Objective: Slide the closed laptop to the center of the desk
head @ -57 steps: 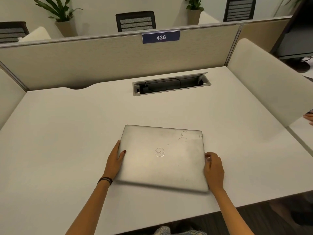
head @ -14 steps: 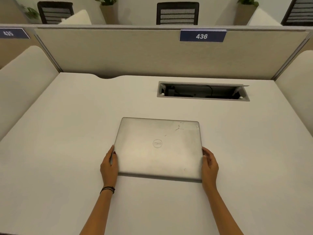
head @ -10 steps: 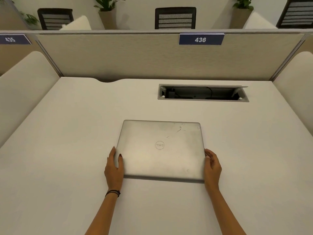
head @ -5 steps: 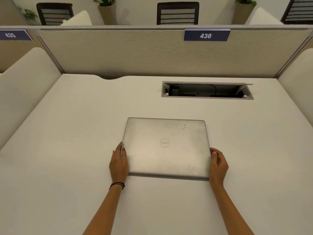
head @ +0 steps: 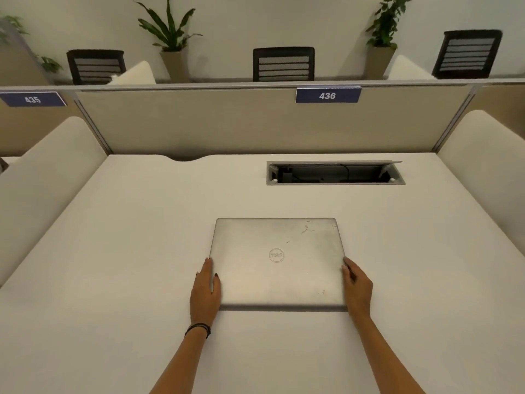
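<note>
A closed silver laptop (head: 277, 260) with a round logo and scuffs near its far right corner lies flat on the white desk (head: 127, 251), about midway across it. My left hand (head: 205, 291) presses against the laptop's left edge near the front corner, thumb on the lid. My right hand (head: 356, 288) holds the right edge near the front corner, fingers curled along the side. Both hands grip the laptop between them.
An open cable tray (head: 335, 173) is sunk into the desk behind the laptop. A beige partition (head: 227, 123) with a "436" sign closes the back. Curved side screens stand at left (head: 42, 177) and right (head: 488, 166). Chairs and potted plants are beyond the partition.
Since the oldest frame the laptop has been slid away from the desk's front edge and squared up. Over the last second it barely moves; both hands keep their hold on its sides.
</note>
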`<state>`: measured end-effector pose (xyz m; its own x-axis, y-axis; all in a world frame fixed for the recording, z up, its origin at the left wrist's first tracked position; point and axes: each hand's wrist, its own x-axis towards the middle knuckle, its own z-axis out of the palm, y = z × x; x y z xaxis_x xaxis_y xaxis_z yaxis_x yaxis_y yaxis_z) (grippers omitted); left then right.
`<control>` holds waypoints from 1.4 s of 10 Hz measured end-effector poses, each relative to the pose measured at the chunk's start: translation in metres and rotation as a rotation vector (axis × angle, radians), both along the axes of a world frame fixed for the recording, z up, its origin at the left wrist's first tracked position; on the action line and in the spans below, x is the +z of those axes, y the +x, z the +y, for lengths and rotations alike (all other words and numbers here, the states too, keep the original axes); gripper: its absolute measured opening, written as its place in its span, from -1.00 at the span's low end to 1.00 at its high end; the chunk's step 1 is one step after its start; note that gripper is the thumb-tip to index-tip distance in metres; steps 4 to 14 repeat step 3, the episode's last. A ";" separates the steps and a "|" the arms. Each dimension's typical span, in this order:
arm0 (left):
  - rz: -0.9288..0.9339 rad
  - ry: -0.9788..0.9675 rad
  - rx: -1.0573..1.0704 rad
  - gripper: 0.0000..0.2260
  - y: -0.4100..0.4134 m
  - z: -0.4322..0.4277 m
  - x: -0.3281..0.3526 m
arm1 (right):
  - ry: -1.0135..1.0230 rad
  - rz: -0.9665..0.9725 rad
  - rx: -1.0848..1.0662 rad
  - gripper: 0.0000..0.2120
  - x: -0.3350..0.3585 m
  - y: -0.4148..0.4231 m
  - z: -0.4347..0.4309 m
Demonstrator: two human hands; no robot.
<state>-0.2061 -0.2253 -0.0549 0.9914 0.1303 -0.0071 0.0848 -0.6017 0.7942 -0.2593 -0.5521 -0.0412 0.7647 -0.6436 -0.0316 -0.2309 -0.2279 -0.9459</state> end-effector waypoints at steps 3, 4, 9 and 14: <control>-0.126 0.247 -0.239 -0.48 0.058 -0.008 0.043 | -0.169 0.163 0.226 -0.55 0.033 0.035 -0.014; -0.126 0.247 -0.239 -0.48 0.058 -0.008 0.043 | -0.169 0.163 0.226 -0.55 0.033 0.035 -0.014; -0.126 0.247 -0.239 -0.48 0.058 -0.008 0.043 | -0.169 0.163 0.226 -0.55 0.033 0.035 -0.014; -0.126 0.247 -0.239 -0.48 0.058 -0.008 0.043 | -0.169 0.163 0.226 -0.55 0.033 0.035 -0.014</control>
